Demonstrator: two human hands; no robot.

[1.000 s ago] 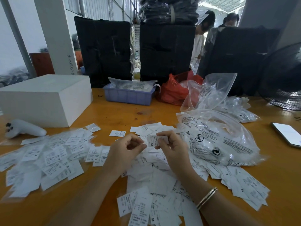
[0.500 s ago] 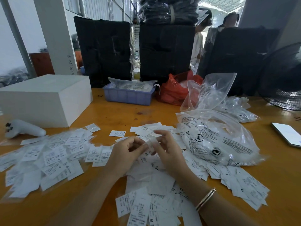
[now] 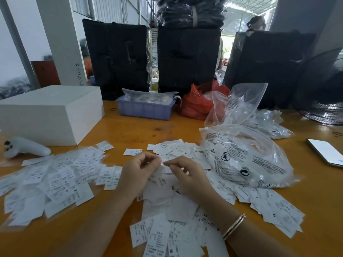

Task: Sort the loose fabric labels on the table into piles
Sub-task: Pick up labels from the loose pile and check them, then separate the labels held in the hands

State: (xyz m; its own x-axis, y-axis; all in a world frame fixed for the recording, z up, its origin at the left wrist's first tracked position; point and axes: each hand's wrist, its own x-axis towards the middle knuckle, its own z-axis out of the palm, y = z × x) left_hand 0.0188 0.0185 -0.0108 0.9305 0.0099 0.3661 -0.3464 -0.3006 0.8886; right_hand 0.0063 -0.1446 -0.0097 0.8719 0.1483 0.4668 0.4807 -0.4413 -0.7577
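Observation:
White fabric labels with black print lie scattered over the wooden table. A broad pile of labels spreads on the left, and a heap of loose labels lies in the middle under my hands. More labels trail off to the right. My left hand and my right hand meet fingertip to fingertip just above the middle heap. Both have curled fingers and pinch one small white label between them; its print is hidden.
A white box and a white controller sit at left. A blue tray, a red bag and clear plastic bags stand behind and right. A phone lies far right, beside a fan.
My hands have dropped lower and closed together over the middle heap. The label held up flat between them a second ago is now mostly hidden by my fingertips.

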